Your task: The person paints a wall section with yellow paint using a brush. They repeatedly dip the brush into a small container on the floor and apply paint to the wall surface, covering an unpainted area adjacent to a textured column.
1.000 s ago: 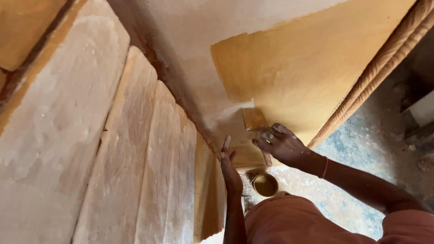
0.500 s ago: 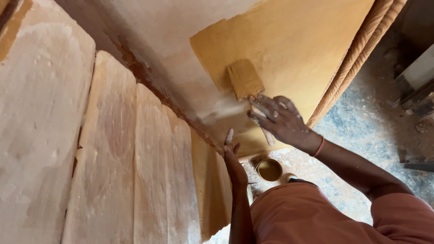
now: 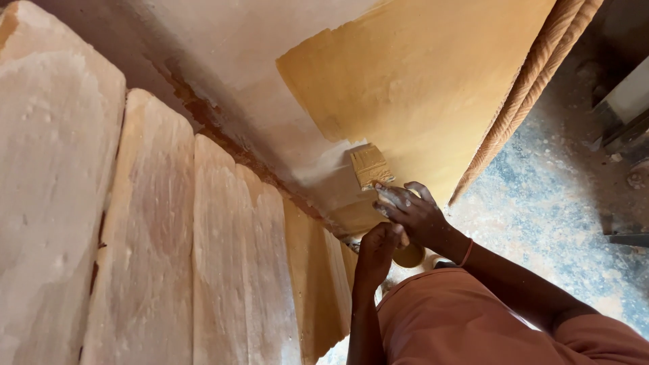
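Right hand (image 3: 414, 215) is the grip doing the work, fingers curled tight round the handle of a flat brush (image 3: 370, 165), bristles pressed against the big pale panel (image 3: 223, 74) that fills the upper view. Take it from the biggest thing down: that panel leans overhead, and a broad ochre patch (image 3: 419, 74) covers its upper right, its ragged edge running down to just where the brush sits, at the boundary between coated and bare surface, so the bristles meet the raw part right beside the wet colour. To the left stands a row of tall rounded slats (image 3: 155, 243), pale and uncoated near the camera, while the far ones by the hands are already yellow. A twisted rope-like moulding (image 3: 534, 88) trims the panel's right edge, and past it lies the dusty grey floor (image 3: 561, 203). Below, an orange-clad knee (image 3: 466, 324) fills the bottom, the person apparently crouched close under the work. Left hand (image 3: 375, 251) is closed in a loose fist against the lower edge of the panel, near the yellow slats, looking like a brace to steady the body; whether it pinches anything I cannot tell. Tucked just beneath the two hands, a small round bowl (image 3: 410, 257) peeks out, kept within easy reach of the brush.
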